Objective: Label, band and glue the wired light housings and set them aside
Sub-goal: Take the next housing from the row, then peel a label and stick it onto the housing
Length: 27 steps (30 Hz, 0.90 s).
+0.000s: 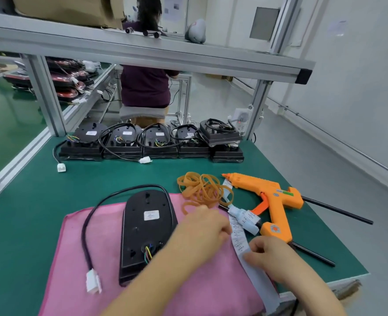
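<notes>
A black light housing (146,229) lies back-up on a pink cloth (110,290), a white label (151,215) stuck on it. Its black cable (85,229) loops left and ends in a white connector (93,281). My left hand (202,229) reaches across the housing and pinches the strip of labels (239,242) with curled fingers. My right hand (268,256) grips the same strip lower down. A pile of tan rubber bands (202,188) lies beyond the cloth. An orange glue gun (268,197) rests at the right, and a small glue bottle (243,216) beside it.
Several labelled housings (149,142) with coiled cables stand in a row at the back of the green table (28,197), one stacked at the right (220,133). A loose white connector (61,167) lies at the left. Another person (145,87) sits beyond the aluminium frame (44,94).
</notes>
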Tool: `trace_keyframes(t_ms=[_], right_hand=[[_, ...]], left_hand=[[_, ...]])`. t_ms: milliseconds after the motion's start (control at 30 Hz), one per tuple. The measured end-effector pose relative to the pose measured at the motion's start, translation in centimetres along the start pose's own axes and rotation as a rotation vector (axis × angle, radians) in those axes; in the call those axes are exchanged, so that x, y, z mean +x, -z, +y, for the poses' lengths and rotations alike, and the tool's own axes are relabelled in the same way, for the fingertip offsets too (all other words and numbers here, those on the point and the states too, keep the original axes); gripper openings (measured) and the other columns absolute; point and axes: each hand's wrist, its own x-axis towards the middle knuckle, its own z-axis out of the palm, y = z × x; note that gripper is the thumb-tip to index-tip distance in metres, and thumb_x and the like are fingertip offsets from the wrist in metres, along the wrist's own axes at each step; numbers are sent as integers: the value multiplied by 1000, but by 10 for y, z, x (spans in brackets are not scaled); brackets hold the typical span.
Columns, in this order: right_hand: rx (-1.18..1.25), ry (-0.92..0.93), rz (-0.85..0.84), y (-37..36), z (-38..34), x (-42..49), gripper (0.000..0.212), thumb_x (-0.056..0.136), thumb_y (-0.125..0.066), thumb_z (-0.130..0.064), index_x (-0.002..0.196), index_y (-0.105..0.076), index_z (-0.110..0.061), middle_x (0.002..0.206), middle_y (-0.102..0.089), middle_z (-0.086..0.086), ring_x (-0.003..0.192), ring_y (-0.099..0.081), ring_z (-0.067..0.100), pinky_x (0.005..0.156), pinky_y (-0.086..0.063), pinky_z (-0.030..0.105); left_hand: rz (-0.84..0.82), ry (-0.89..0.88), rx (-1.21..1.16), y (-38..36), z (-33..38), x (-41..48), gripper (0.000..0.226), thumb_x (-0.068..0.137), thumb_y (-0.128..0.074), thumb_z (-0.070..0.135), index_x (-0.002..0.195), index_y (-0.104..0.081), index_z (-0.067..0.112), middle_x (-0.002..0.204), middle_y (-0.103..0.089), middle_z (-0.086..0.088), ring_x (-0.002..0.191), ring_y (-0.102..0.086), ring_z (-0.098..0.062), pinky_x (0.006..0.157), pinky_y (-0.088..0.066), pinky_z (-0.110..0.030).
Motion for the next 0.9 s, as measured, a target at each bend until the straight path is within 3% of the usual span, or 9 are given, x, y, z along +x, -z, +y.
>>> trace_keyframes(t_ms=[133,333,467,600,767,900], right_hand=[[75,61,12,-3,6,-1,40,88,-61,-17,58,-35,-19,53,-28,-8,46,-24,7,46,-18,23],[134,90,-6,-5,16,-3,39,88,-53,-10,52,-42,-22,48,-32,-10,44,-26,5,45,-21,20],[209,81,-18,-7,20,-3,35,90,-55,-15,56,-46,-21,55,-34,-5,56,-31,14,52,-24,27],[248,59,-26,-8,21,-4,24,91,-56,-18,70,-67,-13,60,-43,-1,60,-40,14,58,-32,29],[231,47,-28,-7,22,-3,27,92,-55,-17,69,-69,-18,57,-47,-6,59,-41,12,56,-34,27],[213,50,-28,-7,22,-2,30,91,-53,-14,63,-61,-19,58,-44,-3,56,-38,12,55,-32,26]], left_hand=[[-27,38,11,-36,17,0,25,93,-53,31,112,-67,23,110,-62,-3,108,-45,-23,81,-41,-35],[19,63,13,-59,20,-3,32,92,-55,45,108,-69,21,107,-63,0,106,-45,-20,87,-43,-36],[63,42,18,-63,21,-3,29,93,-54,42,107,-69,22,108,-64,1,107,-45,-19,86,-42,-33],[61,16,23,-66,21,-3,29,96,-51,39,109,-71,21,108,-66,2,106,-45,-19,83,-41,-32],[59,-14,34,-67,22,-4,30,98,-47,35,111,-70,20,109,-65,0,105,-45,-20,81,-37,-31],[70,-38,35,-67,22,-5,30,99,-44,30,110,-70,19,108,-65,-1,103,-46,-21,80,-33,-28]])
